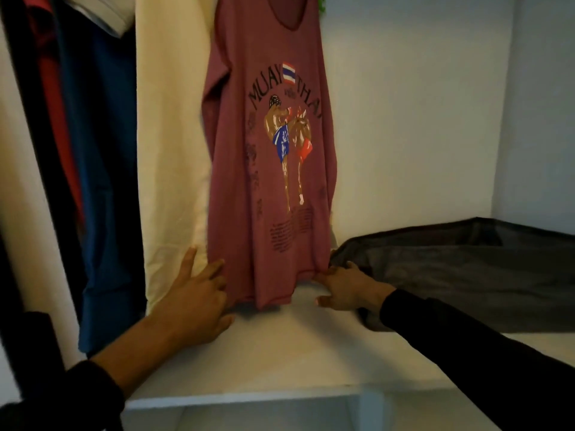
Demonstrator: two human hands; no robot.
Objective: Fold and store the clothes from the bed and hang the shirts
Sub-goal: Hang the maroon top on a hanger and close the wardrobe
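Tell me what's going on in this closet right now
A person is straightening a hanging pink tank top printed with Muay Thai fighters. The left hand and right hand are both at its bottom hem, just above the white shelf. To its left hang a cream garment and a blue one. A dark bag-like item lies on the shelf to the right.

pink tank top (pixel 267 169) cut off above neckline, hanger unseen, small print near hem blurred, unreadable
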